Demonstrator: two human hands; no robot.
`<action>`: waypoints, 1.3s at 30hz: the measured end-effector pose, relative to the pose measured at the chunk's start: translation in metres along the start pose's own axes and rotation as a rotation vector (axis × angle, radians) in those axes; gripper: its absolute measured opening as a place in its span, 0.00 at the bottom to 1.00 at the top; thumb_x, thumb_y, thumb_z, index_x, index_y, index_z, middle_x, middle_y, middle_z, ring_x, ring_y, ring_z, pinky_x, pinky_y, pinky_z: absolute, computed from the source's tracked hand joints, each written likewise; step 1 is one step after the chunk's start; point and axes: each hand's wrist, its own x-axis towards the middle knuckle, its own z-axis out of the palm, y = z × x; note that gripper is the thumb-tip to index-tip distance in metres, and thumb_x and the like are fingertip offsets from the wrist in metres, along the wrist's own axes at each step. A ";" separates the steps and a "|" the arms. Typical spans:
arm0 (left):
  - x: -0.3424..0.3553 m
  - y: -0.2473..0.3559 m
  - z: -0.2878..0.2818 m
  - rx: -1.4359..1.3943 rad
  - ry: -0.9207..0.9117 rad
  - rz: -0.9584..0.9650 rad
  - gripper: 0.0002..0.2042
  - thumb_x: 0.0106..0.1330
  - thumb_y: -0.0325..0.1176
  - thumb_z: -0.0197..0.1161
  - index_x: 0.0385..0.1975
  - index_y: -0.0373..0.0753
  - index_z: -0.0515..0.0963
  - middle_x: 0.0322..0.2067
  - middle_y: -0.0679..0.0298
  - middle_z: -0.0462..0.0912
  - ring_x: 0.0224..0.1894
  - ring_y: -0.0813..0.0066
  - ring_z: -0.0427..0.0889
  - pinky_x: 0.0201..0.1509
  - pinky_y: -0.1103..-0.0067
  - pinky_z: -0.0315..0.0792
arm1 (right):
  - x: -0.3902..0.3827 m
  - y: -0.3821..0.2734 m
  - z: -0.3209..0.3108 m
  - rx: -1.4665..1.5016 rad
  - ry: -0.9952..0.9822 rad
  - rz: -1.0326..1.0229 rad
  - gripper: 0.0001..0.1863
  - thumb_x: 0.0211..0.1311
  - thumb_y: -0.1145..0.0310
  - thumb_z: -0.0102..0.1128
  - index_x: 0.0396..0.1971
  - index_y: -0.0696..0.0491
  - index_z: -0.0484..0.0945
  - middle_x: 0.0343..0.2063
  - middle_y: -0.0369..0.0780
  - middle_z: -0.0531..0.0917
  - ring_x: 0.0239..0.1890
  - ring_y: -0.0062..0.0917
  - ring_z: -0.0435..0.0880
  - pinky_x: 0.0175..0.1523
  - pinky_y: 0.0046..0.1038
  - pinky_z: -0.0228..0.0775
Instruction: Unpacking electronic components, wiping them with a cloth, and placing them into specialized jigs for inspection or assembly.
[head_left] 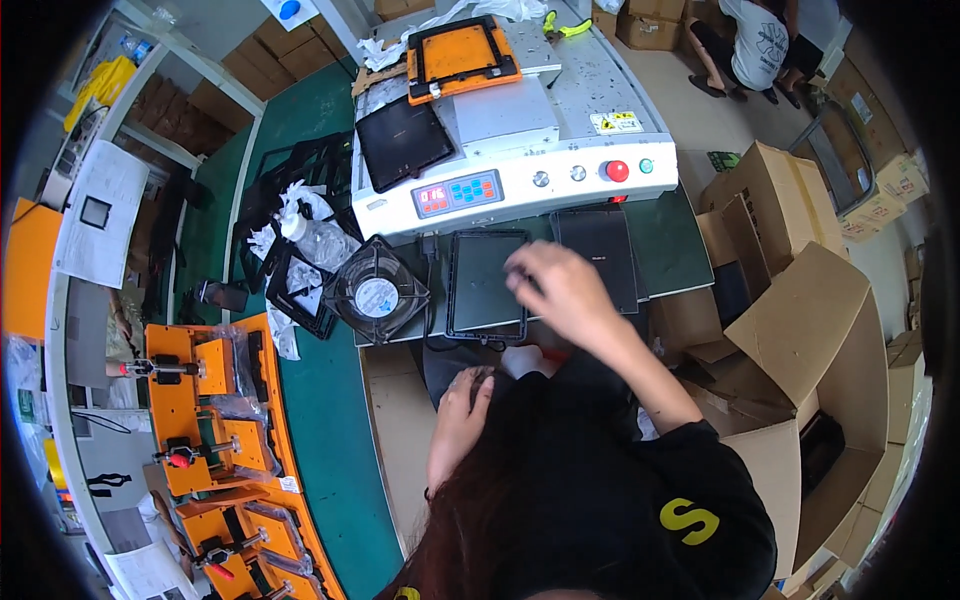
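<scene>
My right hand (565, 287) is over the right edge of a black rectangular frame (455, 290) lying on the green bench. Its fingers are bent together, with something small and dark at the tips that I cannot make out. Low by my lap, just off the bench edge, is my left hand (462, 418). Its fingers curl in around a dark bit too unclear to name. A flat black panel (592, 250) lies right of the frame, partly behind my right hand. To the left stands a black cooling fan (378, 292) with a cable.
A white machine (520, 190) with buttons spans the bench's back. On it are an orange fixture (462, 58), a black tablet-like panel (404, 142) and yellow-green pliers (567, 27). Orange clamp fixtures (225, 450) stand left, open cardboard boxes (800, 320) right. A person (752, 45) is at the back right.
</scene>
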 end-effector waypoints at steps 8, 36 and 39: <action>0.002 -0.053 -0.031 -0.420 0.036 -0.279 0.25 0.69 0.47 0.39 0.38 0.26 0.73 0.33 0.54 0.80 0.36 0.70 0.79 0.43 0.77 0.71 | -0.063 -0.017 0.084 -0.485 -0.024 -0.197 0.22 0.47 0.67 0.57 0.44 0.58 0.73 0.52 0.41 0.71 0.57 0.30 0.66 0.62 0.34 0.53; 0.039 -0.001 0.009 -1.780 -0.482 -0.009 0.52 0.39 0.52 0.70 0.64 0.53 0.45 0.59 0.50 0.55 0.59 0.53 0.60 0.63 0.58 0.56 | -0.111 -0.012 -0.013 -0.284 0.147 -0.174 0.33 0.41 0.56 0.64 0.50 0.53 0.69 0.53 0.40 0.70 0.59 0.31 0.65 0.60 0.38 0.56; 0.040 0.013 -0.010 -1.489 -0.183 -0.206 0.53 0.37 0.58 0.69 0.64 0.54 0.45 0.57 0.49 0.60 0.55 0.49 0.67 0.59 0.55 0.61 | -0.095 0.026 -0.036 -0.552 0.078 0.012 0.32 0.44 0.65 0.61 0.52 0.59 0.67 0.55 0.43 0.68 0.60 0.31 0.63 0.63 0.36 0.54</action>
